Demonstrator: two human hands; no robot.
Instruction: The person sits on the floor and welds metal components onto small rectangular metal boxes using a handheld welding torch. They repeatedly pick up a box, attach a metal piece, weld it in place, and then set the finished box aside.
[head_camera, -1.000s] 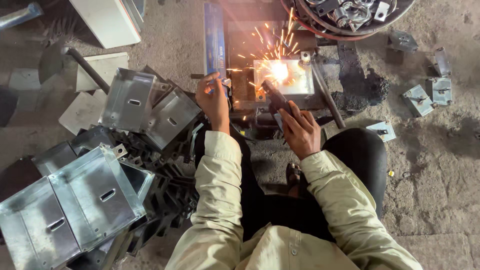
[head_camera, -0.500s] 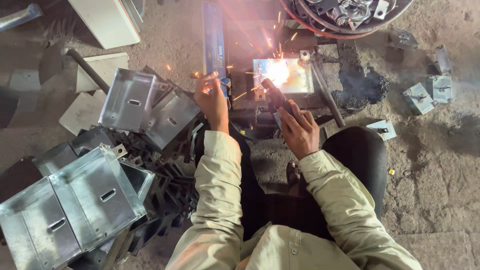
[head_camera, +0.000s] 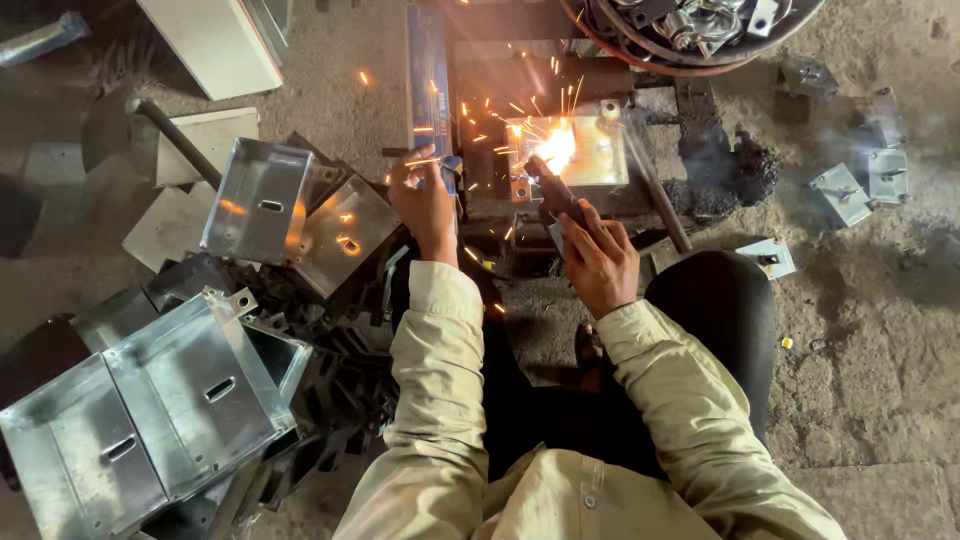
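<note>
Sparks fly where the right hand (head_camera: 598, 262), shut tight on the welding holder (head_camera: 548, 190), meets the hard, hot metal box (head_camera: 585, 150), while the left hand (head_camera: 425, 200) pinches a thin rod (head_camera: 428, 158).

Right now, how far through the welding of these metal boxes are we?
In hand: the right hand holds the welding torch sparking on a metal box; the left hand steadies beside it. Galvanised boxes are piled on the left, small brackets lie on the right. Which are finished, I cannot tell.

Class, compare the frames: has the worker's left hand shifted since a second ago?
No. The left hand keeps its place just right of the leaning galvanised metal boxes, left of the sparking workpiece.
</note>
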